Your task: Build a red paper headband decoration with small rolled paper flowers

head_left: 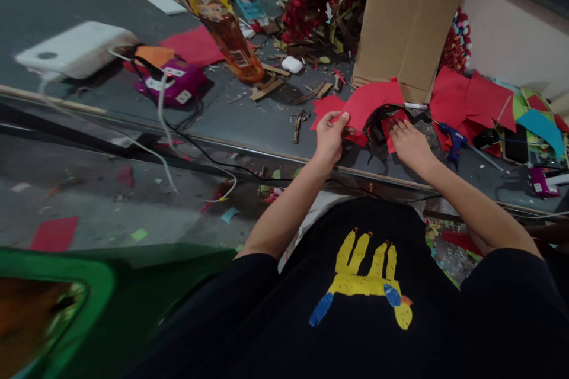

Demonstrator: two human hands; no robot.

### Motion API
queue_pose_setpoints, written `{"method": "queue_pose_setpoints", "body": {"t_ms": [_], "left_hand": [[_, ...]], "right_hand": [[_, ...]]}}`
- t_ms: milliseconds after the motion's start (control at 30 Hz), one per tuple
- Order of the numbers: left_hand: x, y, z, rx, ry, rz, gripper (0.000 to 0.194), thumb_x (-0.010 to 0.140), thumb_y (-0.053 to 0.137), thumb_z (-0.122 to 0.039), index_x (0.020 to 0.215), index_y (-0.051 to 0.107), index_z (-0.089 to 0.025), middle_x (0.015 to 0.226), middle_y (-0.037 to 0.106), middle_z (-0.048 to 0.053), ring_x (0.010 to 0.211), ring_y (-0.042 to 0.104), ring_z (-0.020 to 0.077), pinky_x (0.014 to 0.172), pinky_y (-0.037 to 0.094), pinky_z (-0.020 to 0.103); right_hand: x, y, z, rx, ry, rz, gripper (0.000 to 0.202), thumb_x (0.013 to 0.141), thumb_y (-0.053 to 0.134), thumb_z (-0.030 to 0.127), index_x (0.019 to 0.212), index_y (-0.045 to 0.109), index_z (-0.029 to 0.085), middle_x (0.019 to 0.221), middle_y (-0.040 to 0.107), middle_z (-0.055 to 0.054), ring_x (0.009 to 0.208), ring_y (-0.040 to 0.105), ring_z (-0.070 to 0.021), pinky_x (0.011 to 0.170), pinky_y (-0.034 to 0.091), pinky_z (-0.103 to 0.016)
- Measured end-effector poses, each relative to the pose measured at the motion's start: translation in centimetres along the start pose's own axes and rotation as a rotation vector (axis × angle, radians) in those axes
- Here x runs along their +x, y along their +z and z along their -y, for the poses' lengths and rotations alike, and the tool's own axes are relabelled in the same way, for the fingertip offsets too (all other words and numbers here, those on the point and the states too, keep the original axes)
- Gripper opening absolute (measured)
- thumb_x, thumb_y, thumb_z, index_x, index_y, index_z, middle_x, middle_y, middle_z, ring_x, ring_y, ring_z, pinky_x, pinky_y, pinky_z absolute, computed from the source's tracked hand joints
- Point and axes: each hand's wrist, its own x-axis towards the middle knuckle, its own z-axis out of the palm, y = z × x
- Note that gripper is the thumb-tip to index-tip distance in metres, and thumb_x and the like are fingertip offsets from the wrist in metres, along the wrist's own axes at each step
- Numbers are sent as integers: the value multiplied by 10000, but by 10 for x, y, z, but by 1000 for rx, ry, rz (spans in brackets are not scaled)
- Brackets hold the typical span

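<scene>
My left hand (329, 141) pinches the lower left edge of a red paper sheet (372, 102) between thumb and fingers, just above the table's front edge. My right hand (411, 143) has its fingers together, bent over a smaller red paper piece (387, 131); its thumb is hidden. Between the hands, a dark brown curved strip (372, 123) arches partly under the sheet; its material is unclear. Right of my right hand lies a blue glue gun (454, 141), beside a stack of red paper (466, 95).
A tall cardboard box (413, 18) stands behind my hands. Leftward are a tilted bottle of brown liquid (235, 41), a purple power strip (173, 83) and a white box (77, 50). Cables hang over the table edge (267, 157). A green bin (102, 290) is lower left.
</scene>
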Motion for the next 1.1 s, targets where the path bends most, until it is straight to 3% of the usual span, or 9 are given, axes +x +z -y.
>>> {"method": "queue_pose_setpoints", "body": {"t_ms": [167, 567, 867, 1100], "left_hand": [[1, 0, 0, -19, 12, -15, 362, 651, 782, -320, 777, 465, -199, 486, 538, -113, 374, 549, 56, 461, 460, 147], [1, 1, 2, -5, 11, -21, 330, 656, 775, -290, 766, 478, -198, 479, 549, -105, 370, 554, 64, 426, 432, 139], [2, 0, 4, 30, 8, 5, 306, 667, 756, -270, 769, 477, -199, 468, 556, -95, 383, 579, 98, 416, 430, 162], [3, -1, 6, 33, 8, 14, 372, 623, 801, -322, 771, 481, -204, 485, 569, -80, 411, 593, 95, 434, 435, 159]], "right_hand": [[-10, 4, -2, -28, -1, -5, 444, 871, 340, 50, 1263, 522, -52, 1321, 535, -244, 1266, 509, -296, 1063, 420, -458], [-26, 12, -13, -34, -42, -17, 471, 871, 330, 61, 1310, 484, -13, 1348, 517, -211, 1297, 479, -270, 1075, 405, -476], [-13, 9, -8, -28, -43, -23, 464, 892, 299, 69, 1303, 466, -69, 1349, 505, -249, 1313, 456, -286, 1093, 386, -469], [-7, 8, -5, 23, -43, -17, 471, 891, 321, 73, 1332, 443, -39, 1362, 499, -238, 1328, 440, -276, 1099, 367, -492]]}}
